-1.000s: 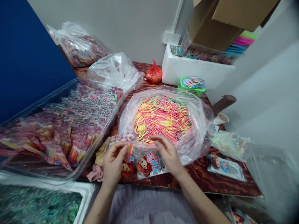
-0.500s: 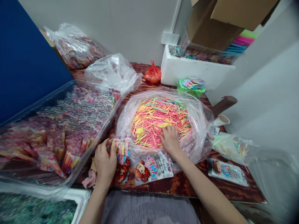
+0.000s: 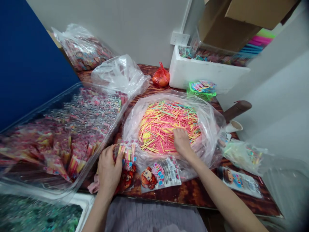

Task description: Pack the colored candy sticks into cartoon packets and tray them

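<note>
A heap of thin pink, yellow and green sticks point(image 3: 159, 129) lies in an opened clear plastic bag point(image 3: 131, 124). My right hand point(image 3: 182, 140) is at the heap's front right, fingers curled into the sticks and fingertips hidden. My left hand point(image 3: 109, 167) rests at the left edge of some filled clear packets point(image 3: 127, 153), thumb and fingers apart, thumb near the packets. These packets hold pink and yellow sticks and show a red-haired cartoon figure. Right of them, a fan of flat printed pouches point(image 3: 160, 174) lies in front of the bag.
Left stands a large clear tub point(image 3: 96, 151) of filled packets. Behind are a crumpled plastic bag point(image 3: 118, 74), a red bag of fruit point(image 3: 161, 77), a green basket point(image 3: 202, 95) and a white foam box point(image 3: 207, 72). A paper cup point(image 3: 234, 126) and more pouches point(image 3: 240, 182) are right.
My right hand has shifted slightly right over the heap, and its fingers have curled in. My left hand stays beside the packets. The whole view has shifted a little.
</note>
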